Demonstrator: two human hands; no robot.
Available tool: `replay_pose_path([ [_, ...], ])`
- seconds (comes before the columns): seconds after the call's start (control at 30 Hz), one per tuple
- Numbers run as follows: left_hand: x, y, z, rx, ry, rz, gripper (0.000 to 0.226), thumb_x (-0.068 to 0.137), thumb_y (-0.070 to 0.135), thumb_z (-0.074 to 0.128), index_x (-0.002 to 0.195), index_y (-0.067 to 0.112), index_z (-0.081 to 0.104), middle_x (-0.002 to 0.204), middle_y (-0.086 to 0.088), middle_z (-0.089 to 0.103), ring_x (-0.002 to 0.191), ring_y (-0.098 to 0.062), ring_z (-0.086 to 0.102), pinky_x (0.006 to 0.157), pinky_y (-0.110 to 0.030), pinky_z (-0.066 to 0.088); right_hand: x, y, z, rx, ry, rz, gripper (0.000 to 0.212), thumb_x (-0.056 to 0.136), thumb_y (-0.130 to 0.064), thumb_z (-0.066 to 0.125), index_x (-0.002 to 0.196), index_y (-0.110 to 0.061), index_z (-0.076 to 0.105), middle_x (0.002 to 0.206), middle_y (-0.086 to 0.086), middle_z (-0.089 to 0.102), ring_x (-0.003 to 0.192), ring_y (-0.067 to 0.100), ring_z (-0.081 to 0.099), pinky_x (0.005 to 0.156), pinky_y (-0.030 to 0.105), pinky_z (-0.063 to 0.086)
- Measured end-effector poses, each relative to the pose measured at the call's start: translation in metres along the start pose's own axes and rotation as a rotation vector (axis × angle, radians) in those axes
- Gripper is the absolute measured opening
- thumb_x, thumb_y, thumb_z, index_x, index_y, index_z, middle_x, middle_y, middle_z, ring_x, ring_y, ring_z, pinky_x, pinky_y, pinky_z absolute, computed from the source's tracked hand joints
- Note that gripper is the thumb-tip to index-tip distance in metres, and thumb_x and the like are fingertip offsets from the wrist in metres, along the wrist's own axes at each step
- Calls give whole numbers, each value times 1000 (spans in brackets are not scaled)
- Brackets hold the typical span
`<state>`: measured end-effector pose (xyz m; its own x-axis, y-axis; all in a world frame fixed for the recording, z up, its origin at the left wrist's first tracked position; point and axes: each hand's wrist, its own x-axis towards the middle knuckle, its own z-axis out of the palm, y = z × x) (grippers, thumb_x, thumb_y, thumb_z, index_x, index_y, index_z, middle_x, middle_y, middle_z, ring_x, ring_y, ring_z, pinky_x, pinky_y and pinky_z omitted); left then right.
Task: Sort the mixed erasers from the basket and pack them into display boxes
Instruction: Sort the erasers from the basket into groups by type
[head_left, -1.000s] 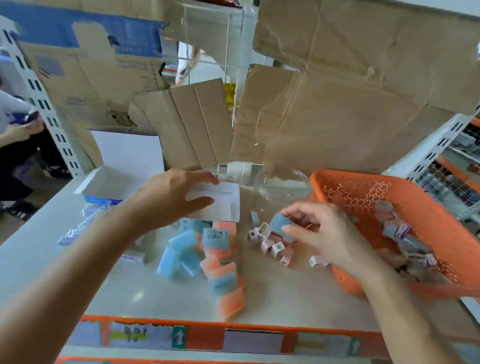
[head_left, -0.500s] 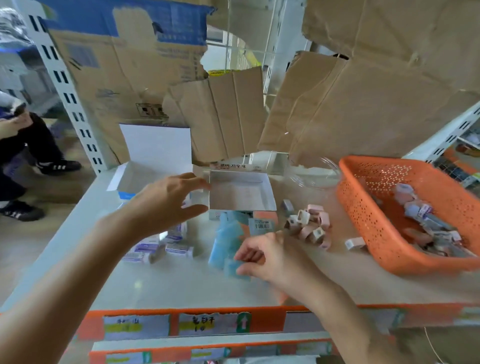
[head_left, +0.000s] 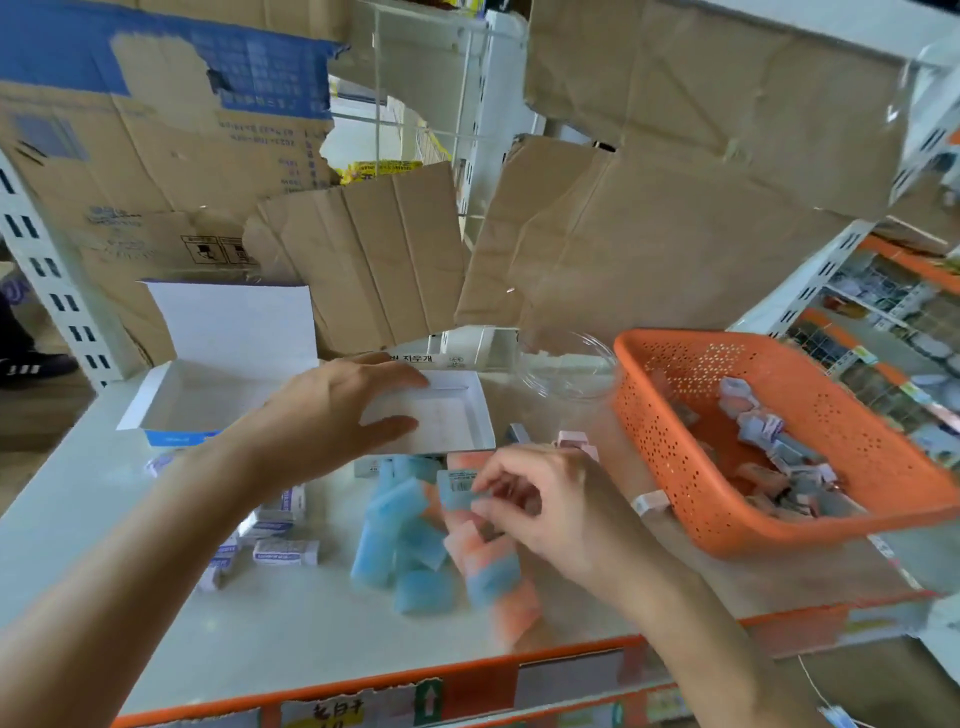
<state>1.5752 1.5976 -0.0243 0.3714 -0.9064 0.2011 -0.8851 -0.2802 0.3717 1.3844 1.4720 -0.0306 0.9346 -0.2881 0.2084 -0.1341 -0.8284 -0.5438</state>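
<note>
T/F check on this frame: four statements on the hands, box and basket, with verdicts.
1. The left hand grips the small white box. True.
2. The orange basket is empty. False: mixed erasers lie in it.
3. The right hand pinches a blue labelled eraser. True.
4. The orange basket stands to the left of both hands. False: it stands to their right.
</note>
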Motion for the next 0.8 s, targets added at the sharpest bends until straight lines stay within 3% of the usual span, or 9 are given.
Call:
replay_pose_path([
  [0.07,12,12,5,-5,-3,37,35,87,33,60,122,29,56,121,10,57,106,-16,57,87,-29,44,-3,16,-17,16,54,35,7,78,-28,65,80,-23,68,68,-18,61,65,0,57,62,10,42],
  [0.17,32,32,13,7,-8,97,36,87,34,59,123,29,55,124,13,57,109,-12,57,87,-25,41,-9,43,-47,8,111,94,3,81,-24,67,83,-23,68,72,-11,66,67,6,61,63,23,49],
  [0.4,81,75,30,-28,-6,166,37,87,37,57,123,29,55,122,14,57,105,-9,58,90,-26,46,-21,112,-120,-91,176,182,9,81,-16,70,89,-20,69,83,-10,67,80,2,59,71,13,45],
  [0.63,127,125,57,-83,20,230,35,84,37,58,116,23,62,117,11,60,103,-8,58,87,-23,45,-28,195,-180,-205,120,273,15,85,-13,65,99,-20,68,92,-10,68,84,1,61,74,17,49],
  [0.73,144,150,70,-59,4,237,43,81,49,50,115,24,62,112,10,62,98,-10,60,83,-25,48,-28,223,-197,-218,81,299,18,86,-14,64,103,-21,67,96,-10,67,88,5,61,81,28,51],
  [0.8,156,165,80,-64,0,228,52,79,57,41,115,25,61,112,10,62,98,-11,60,83,-28,49,-25,239,-206,-251,15,325,24,87,-17,63,111,-22,63,103,-10,65,92,4,59,84,24,48],
])
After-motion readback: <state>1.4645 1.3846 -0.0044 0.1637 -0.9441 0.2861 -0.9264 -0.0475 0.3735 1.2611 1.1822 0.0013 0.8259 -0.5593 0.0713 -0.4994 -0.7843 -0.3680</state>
